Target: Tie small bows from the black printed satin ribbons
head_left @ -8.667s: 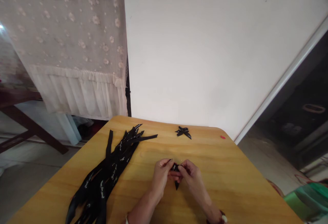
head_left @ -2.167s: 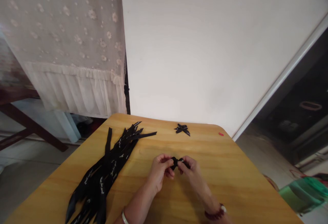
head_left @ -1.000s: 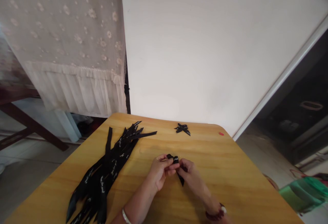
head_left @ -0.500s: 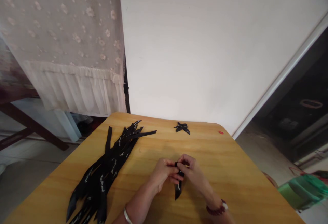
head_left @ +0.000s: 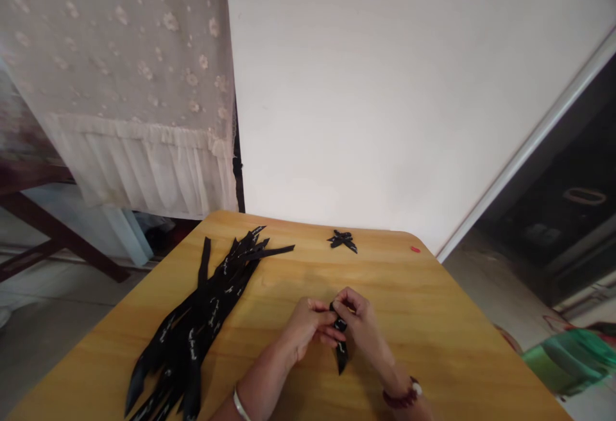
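A short black ribbon (head_left: 341, 325) with white lettering is pinched between both my hands over the front middle of the table. My left hand (head_left: 314, 322) grips it from the left with thumb and fingers. From the right, my right hand (head_left: 359, 317) pinches its upper part. One pointed tail of the ribbon hangs below my fingers; the part between the fingertips is mostly hidden. To the left lies a long pile of black ribbons (head_left: 206, 312) with white script. A tied black ribbon bow (head_left: 342, 240) rests near the table's far edge.
The wooden table (head_left: 414, 318) has a small red object (head_left: 415, 249) at its far right corner. A white wall panel (head_left: 375, 100) stands right behind it. A lace curtain (head_left: 144, 87) hangs at the back left. Something green (head_left: 568, 357) is beside the table at right.
The hanging ribbon tail has swung slightly to the right and turned. My hands stay in nearly the same place, with a small shift of the right wrist to the left.
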### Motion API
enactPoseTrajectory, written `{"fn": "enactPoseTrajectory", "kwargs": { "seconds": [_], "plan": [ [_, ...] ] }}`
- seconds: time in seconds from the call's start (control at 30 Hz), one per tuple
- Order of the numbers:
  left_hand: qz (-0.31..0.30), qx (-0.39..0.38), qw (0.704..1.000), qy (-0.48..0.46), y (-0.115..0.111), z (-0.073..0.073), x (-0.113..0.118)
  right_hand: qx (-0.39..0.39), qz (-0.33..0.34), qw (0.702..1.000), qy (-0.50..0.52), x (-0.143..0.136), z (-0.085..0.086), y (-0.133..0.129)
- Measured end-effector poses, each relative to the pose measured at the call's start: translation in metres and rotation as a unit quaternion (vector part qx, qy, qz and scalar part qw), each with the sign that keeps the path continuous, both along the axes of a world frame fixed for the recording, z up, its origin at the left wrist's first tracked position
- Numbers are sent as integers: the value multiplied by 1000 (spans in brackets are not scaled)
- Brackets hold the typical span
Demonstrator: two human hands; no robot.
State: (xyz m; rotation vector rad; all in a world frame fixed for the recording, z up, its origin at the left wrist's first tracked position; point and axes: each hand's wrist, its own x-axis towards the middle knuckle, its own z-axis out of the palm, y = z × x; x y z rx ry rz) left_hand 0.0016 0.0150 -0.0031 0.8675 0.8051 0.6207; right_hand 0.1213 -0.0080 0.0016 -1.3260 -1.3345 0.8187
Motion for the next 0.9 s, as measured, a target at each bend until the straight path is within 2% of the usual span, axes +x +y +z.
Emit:
{"fn": "enactPoseTrajectory", "kwargs": {
  "seconds": [0.17,0.3,0.4,0.63,0.77,0.9],
  "plan": [
    [42,-20,998,-42,1,-4,0,8,-30,999,4,1,-2,2],
    [141,-49,987,-51,5,-3,-2,-9,-67,997,38,2,0,2],
    [186,-26,981,-40,8,-1,-3,-54,-43,994,90,0,3,-1],
    [176,35,983,-44,7,-2,0,-65,10,986,154,-6,3,-3],
    [141,41,987,-64,6,1,1,-47,3,989,143,-7,4,-2],
    [138,36,987,-73,6,4,1,-39,-6,992,122,-6,5,-2]
  ]
}}
